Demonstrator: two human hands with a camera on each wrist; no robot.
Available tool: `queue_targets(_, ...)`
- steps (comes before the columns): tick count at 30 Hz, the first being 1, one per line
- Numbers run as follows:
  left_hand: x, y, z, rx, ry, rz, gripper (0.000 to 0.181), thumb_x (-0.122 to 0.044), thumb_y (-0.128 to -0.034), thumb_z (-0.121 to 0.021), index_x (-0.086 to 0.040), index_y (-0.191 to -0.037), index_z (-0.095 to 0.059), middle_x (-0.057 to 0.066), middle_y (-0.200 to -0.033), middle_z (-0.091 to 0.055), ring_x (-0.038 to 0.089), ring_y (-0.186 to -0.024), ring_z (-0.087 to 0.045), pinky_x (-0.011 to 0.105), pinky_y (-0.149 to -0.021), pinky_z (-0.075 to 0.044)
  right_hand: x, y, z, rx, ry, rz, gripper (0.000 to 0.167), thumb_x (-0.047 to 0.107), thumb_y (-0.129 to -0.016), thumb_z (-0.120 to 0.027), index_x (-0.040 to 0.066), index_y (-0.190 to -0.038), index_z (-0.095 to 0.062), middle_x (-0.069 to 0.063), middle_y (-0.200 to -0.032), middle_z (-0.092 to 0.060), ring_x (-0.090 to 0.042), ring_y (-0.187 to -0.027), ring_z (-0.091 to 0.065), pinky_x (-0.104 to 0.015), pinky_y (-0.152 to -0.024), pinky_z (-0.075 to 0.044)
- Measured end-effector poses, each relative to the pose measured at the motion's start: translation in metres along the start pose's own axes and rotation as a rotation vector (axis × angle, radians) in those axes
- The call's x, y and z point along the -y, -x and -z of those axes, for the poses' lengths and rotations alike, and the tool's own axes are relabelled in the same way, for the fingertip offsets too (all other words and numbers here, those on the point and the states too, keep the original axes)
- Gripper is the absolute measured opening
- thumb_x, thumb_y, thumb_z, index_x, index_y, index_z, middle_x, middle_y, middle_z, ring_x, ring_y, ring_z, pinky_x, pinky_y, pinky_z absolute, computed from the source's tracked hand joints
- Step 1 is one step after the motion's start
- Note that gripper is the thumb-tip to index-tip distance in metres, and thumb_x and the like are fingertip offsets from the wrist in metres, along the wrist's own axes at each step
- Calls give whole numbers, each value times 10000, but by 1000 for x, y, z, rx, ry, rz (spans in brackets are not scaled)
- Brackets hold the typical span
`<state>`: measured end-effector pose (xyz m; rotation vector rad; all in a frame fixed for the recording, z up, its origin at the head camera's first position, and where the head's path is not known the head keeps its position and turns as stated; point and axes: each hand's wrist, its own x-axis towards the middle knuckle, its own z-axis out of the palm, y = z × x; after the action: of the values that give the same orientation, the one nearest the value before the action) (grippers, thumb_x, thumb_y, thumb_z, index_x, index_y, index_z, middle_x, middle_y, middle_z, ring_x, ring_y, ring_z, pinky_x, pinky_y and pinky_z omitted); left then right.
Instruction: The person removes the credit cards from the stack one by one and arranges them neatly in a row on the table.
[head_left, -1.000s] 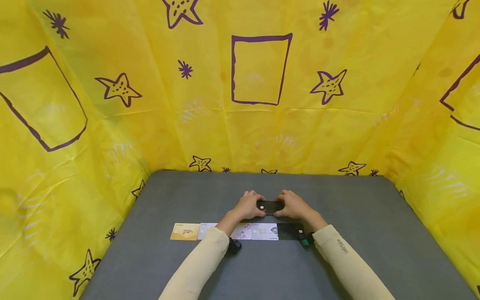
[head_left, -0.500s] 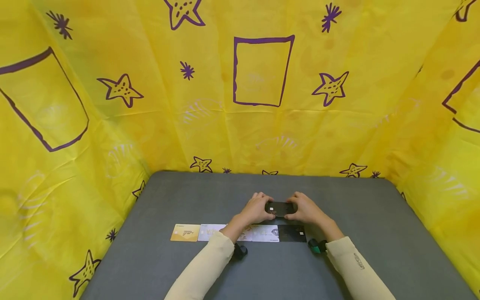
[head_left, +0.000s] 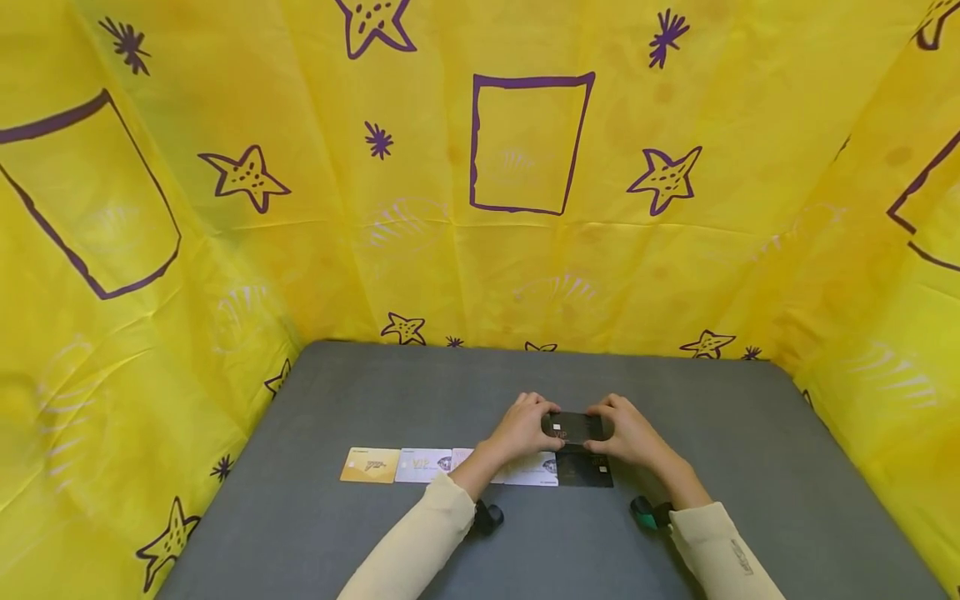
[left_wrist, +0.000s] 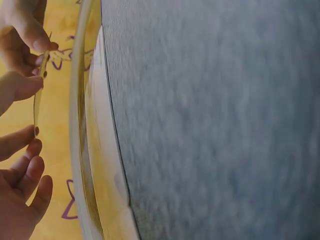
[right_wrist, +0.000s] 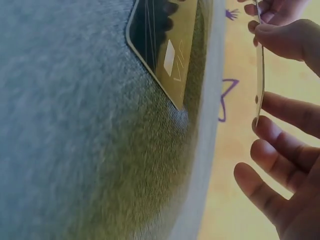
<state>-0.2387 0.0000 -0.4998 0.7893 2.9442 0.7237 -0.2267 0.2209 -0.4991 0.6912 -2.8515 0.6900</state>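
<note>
A black VIP card (head_left: 576, 428) is held off the table between both hands. My left hand (head_left: 523, 429) pinches its left end between thumb and fingers; my right hand (head_left: 636, 435) pinches the right end. Edge-on, the held card (right_wrist: 260, 75) looks thin in the right wrist view, with the other fingers spread loosely. Just nearer than it lies another black card (head_left: 585, 472), at the right end of a row. White cards (head_left: 532, 471) and a gold card (head_left: 369, 465) make up the rest of that row. The left forearm hides part of the row's middle.
The grey table (head_left: 300, 533) extends on all sides of the card row. Yellow cloth (head_left: 405, 267) with purple drawings hangs behind and at both sides. Black straps (head_left: 489, 518) are on both wrists.
Both hands have moved right and a little nearer, carrying the black card from beyond the row's middle to just beyond the black card at the right end. The row stays put.
</note>
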Motion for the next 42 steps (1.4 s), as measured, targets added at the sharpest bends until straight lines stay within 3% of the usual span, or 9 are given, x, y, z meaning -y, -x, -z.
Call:
queue_targets(12, -20, 6, -8, 2, -28, -31, 505, -423, -772, -781, -191, -1208, -676, -2, -1128, -620, 162, -1029, -518, 305, -898, -442, -3, 25, 9, -2, -23, -27, 506, 253, -668, -873, 37, -1089, -695, -64, -981, -570, -234, -912, -520, -417, -773, -449)
queue_targets(20, -34, 9, -19, 35, -34, -19, 509, -434, -773, -777, -216, -1220, -666, -24, -1127, -610, 133, -1033, -513, 271, -891, -436, -4, 41, 16, -6, -21, -53, 473, 231, -652, -880, 47, -1049, -701, -49, -962, -573, -219, -901, -536, -409, -766, -454)
queue_targets(33, -52, 5, -30, 63, -83, -39, 520, -468, -782, -768, -213, -1221, -659, -29, -1133, -616, 118, -1032, -512, 246, -886, -431, -16, 55, 23, 17, -15, -83, 481, 228, -639, -885, 53, -1047, -700, -34, -969, -570, -222, -904, -539, -412, -768, -457)
queue_targets(42, -63, 2, -31, 92, -142, -58, 521, -498, -785, -752, -217, -1216, -665, -50, -1130, -629, 102, -1034, -519, 228, -858, -428, -24, 62, 27, 36, -19, -70, 465, 226, -665, -864, 45, -1059, -695, -41, -988, -572, -211, -913, -534, -378, -764, -460)
